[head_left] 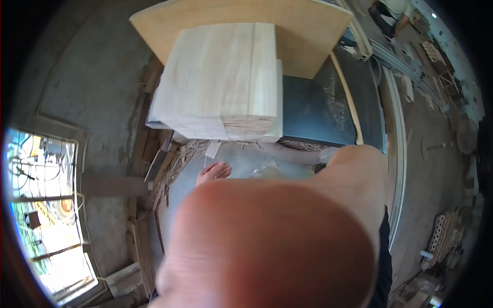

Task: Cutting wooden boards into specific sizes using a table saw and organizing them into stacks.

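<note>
A thick stack of pale, thin wood veneer sheets (218,82) lay squarely on a dark machine table (313,110), against a smooth plywood board (308,31). A blurred bare torso filled the foreground; neither hand's fingers showed. Splintered scraps (174,164) littered the concrete floor (97,87).

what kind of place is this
Most likely a woodworking shop: a stack of pale thin boards sits on a machine table, wood scraps litter the concrete floor, and more timber is piled at right.
</note>
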The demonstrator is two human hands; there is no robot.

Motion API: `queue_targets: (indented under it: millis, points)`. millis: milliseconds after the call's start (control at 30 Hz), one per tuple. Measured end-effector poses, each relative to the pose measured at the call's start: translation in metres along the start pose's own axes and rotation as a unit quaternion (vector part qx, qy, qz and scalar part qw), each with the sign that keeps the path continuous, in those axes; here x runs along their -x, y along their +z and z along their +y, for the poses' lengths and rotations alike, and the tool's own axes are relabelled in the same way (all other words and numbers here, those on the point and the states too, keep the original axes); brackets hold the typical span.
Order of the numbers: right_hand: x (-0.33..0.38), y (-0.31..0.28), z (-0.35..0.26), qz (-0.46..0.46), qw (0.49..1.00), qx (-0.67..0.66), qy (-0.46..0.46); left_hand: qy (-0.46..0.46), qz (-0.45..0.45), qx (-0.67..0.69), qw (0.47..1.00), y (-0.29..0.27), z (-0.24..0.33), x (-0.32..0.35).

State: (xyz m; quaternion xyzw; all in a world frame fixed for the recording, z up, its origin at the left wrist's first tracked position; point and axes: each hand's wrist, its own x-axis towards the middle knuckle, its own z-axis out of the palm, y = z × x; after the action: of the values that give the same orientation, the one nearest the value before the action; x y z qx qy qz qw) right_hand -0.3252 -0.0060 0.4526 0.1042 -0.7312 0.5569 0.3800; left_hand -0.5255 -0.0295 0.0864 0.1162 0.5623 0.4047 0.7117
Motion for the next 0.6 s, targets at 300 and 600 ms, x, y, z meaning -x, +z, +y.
queue_targets:
  millis: [300,600]
  points:
    - [0.082,-0.012,0.003,0.126,0.990,-0.041,0.050,0.034,-0.111,0.090,0.989,-0.028,-0.004,0.007]
    - [0.285,-0.062,0.095,0.500,0.669,0.326,0.443,0.015,-0.083,0.094,0.992,-0.054,-0.024,-0.004]
